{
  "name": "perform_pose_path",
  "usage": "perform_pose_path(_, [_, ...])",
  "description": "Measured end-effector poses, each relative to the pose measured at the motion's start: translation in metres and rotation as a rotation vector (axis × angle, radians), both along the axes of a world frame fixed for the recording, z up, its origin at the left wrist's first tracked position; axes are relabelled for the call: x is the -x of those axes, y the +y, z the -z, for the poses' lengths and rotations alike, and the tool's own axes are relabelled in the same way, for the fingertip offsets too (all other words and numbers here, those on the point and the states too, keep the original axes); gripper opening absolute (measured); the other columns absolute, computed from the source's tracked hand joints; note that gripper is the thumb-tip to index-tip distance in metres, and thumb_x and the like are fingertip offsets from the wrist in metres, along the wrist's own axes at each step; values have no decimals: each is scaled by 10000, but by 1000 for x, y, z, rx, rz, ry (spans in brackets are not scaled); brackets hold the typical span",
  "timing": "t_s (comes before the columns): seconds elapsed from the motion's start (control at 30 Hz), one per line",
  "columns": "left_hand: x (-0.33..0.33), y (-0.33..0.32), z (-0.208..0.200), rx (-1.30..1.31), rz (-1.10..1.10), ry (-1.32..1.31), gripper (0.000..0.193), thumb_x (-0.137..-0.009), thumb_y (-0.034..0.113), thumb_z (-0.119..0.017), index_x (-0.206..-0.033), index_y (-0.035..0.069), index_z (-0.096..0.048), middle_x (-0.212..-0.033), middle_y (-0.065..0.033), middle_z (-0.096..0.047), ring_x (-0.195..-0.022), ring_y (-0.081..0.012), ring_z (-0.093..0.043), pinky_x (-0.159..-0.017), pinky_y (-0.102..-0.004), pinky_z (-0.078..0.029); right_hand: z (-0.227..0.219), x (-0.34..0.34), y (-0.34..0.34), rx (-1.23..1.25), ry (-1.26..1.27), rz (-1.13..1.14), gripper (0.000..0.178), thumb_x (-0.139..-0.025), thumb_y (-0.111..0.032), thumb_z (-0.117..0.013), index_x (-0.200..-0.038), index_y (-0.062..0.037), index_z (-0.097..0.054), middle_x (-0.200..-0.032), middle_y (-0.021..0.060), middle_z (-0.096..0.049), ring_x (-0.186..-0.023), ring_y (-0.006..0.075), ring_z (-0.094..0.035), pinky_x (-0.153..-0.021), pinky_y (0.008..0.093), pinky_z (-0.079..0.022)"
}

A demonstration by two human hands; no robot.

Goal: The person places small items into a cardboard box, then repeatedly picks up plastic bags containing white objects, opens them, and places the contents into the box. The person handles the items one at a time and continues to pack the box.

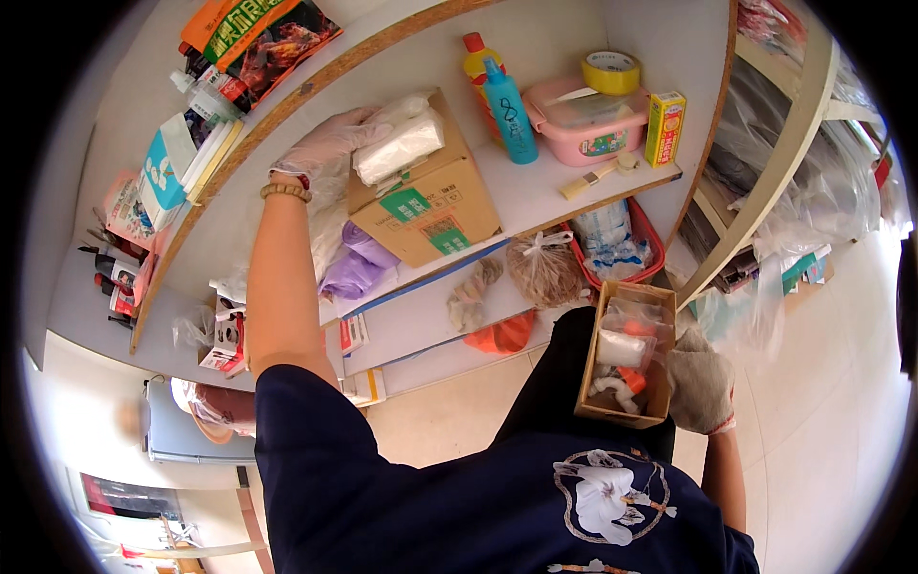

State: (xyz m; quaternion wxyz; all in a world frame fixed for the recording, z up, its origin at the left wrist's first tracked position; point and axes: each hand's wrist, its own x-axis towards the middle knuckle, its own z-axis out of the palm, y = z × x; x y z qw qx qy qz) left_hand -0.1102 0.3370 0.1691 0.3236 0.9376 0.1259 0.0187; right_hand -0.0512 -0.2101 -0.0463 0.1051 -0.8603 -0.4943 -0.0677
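A person stands at white shelves with wood-coloured edges, seen from above their head. Their left hand [330, 143], in a thin clear plastic glove with a beaded bracelet at the wrist, reaches up to the middle shelf [535, 191]. The fingers are spread narrow and rest on a white packet wrapped in clear plastic [400, 145], which lies on top of a brown cardboard box [430, 206] bearing green and white labels on its near face. The box sits toward the left end of that shelf.

Their right hand [701, 387], in a grey fabric glove, is closed around the right side of a small open brown cardboard tray [622, 416], held low in front of the dark blue shirt. In the tray lie a white roll, clear plastic wrap and something orange.

To the right of the box on the middle shelf stand a turquoise plastic bottle [510, 113] and, just behind it, a yellow bottle with a red cap [475, 55]. Next come a pink lidded plastic container [585, 122] with a roll of yellow tape [611, 72] on top, then an upright yellow carton [665, 129] at the shelf's right edge.

On the shelf below lie a purple plastic bag [359, 266], a knotted clear bag of brown contents [545, 270] and a red basket [612, 247]. The top shelf, at upper left, holds an orange and dark foil packet [263, 36].
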Motion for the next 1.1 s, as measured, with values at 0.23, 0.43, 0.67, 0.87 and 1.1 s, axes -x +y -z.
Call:
perform_pose_path(0.23, [-10,4,-5,-168,-225,-42,576,-893,477,-570,-1282,55,-528,-1091,-110,-640,-962,-207,-605,-850,-310,-470,-13,0,3,142,49,50,115,-713,-157,-606,-821,-134,-638,-886,82,-600,-875,277,-595,-653,399,-492])
perform_pose_path(0.43, [-7,-14,-6,-938,-245,-407,364,-921,309,-530,-1245,146,-559,-1061,-107,-658,-915,-260,-637,-786,-317,-495,-9,1,5,70,21,55,103,-628,-130,-622,-725,-109,-595,-829,106,-568,-820,307,-583,-604,411,-474])
perform_pose_path(0.67, [-7,-148,-10,-1236,307,-658,545,-741,71,-622,-1231,308,-583,-1167,34,-629,-950,-190,-637,-737,-299,-537,-2,-6,3,134,51,51,128,-603,-104,-609,-729,-85,-593,-855,125,-553,-833,322,-567,-591,409,-470])
perform_pose_path(0.87, [-44,-245,72,-764,474,-1075,561,-653,84,-711,-1165,297,-633,-1160,3,-630,-929,-215,-642,-714,-311,-541,15,-32,-48,-387,-79,167,439,-668,-249,-723,-1049,-51,-636,-1053,122,-618,-1024,289,-576,-877,374,-457])
perform_pose_path(1.1, [-66,-361,169,-191,555,-953,470,-692,47,-701,-1134,191,-637,-1274,-117,-542,-1060,-294,-579,-831,-381,-502,-63,-27,-16,-694,-37,182,494,-581,-203,-750,-1049,-88,-643,-1005,107,-618,-941,328,-593,-869,389,-454])
